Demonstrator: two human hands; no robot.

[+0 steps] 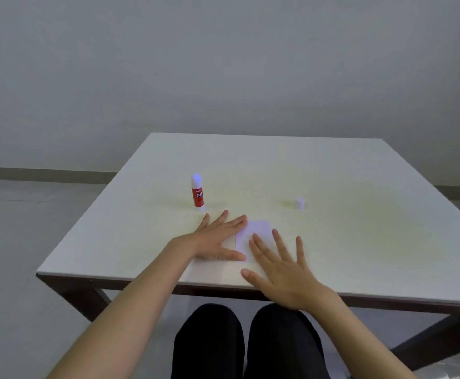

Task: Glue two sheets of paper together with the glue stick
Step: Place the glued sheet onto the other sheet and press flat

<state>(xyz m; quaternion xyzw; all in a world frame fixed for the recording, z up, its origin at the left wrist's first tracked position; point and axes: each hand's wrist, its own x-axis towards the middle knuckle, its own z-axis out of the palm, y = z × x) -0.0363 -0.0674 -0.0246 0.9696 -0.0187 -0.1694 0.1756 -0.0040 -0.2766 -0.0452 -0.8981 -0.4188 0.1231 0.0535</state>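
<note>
A small white paper (256, 231) lies flat on the white table (360, 242), near its front edge. Whether it is one sheet or two stacked I cannot tell. My left hand (215, 239) lies flat with spread fingers over the paper's left part. My right hand (280, 266) lies flat with spread fingers on its lower right part. A red and white glue stick (197, 194) stands upright and uncapped just beyond my left hand. Its white cap (300, 203) sits apart to the right.
The table's front edge runs just under my wrists, with dark legs below. My knees in dark trousers (245, 343) are under it. A grey wall and floor lie behind.
</note>
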